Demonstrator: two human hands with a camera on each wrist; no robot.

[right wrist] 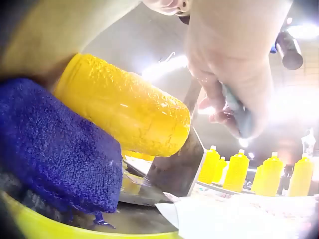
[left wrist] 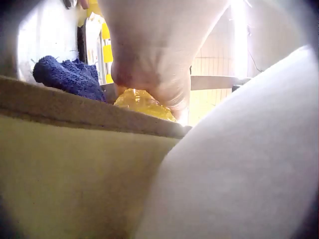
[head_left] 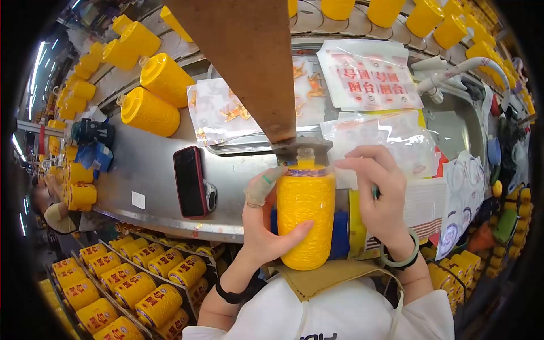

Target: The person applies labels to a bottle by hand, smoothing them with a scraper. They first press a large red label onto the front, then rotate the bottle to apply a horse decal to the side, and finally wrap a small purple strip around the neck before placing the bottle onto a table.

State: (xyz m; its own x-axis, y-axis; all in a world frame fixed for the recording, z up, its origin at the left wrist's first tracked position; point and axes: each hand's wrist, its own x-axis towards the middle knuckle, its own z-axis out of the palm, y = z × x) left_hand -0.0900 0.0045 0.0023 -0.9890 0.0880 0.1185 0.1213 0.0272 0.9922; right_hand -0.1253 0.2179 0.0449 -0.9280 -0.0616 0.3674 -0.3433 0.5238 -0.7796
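A yellow textured bottle [head_left: 306, 221] with a clear threaded neck stands upright before the person's chest, with a purple patterned band [head_left: 306, 171] round its shoulder. My left hand [head_left: 266, 226] grips it from the left, thumb across its front; a finger there wears a pale wrap [head_left: 258, 190]. At the bottle's upper right, my right hand [head_left: 378, 190] is bent, with thumb and index fingertips close to the shoulder. A slim teal object [right wrist: 238, 112] is tucked in the curled fingers of that hand; its kind is hidden. The right wrist view shows the bottle [right wrist: 124, 107] tilted beside a blue towel [right wrist: 60, 144].
A brown beam [head_left: 249, 62] comes down just behind the bottle. Printed red sheets [head_left: 371, 76] and gold decal sheets [head_left: 226, 110] lie on the metal bench [head_left: 147, 164], near a phone [head_left: 190, 181]. A faucet [head_left: 453, 71] stands right; yellow bottles [head_left: 150, 110] line the back and left.
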